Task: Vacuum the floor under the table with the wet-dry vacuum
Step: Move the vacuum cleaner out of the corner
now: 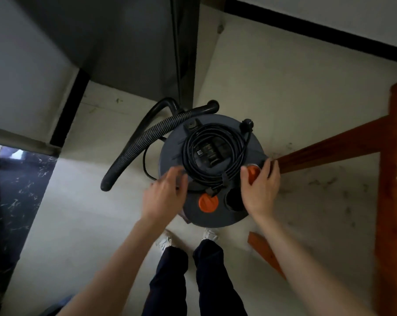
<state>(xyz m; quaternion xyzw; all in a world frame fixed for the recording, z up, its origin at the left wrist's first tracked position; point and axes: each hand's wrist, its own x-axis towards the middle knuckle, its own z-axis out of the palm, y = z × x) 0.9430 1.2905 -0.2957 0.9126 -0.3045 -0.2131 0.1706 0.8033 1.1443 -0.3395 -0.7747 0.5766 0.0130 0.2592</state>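
- Round grey wet-dry vacuum [212, 215], centre of the frame: it stands on the pale floor [272, 87], just above my feet and close beside the reddish-brown wooden table frame [329, 144] at right.
- Coiled black power cord [215, 153], bundled on the lid and strapped; its plug [247, 123] sits at the upper right of the lid.
- Black ribbed hose [142, 142], curving away to the left of the canister, nozzle end on the floor.
- My left hand [164, 197]: fingers loosely spread, over the lid's left edge beside the cord; contact unclear.
- My right hand [260, 188]: fingers curved about an orange round knob [253, 173] at the lid's right edge; I cannot tell whether it grips.
- Second orange knob [208, 202], lower centre of lid, untouched.
- Judgement: the cord is still to be freed; I would undo the strap first, then lift the coil off whole, avoiding tangles.
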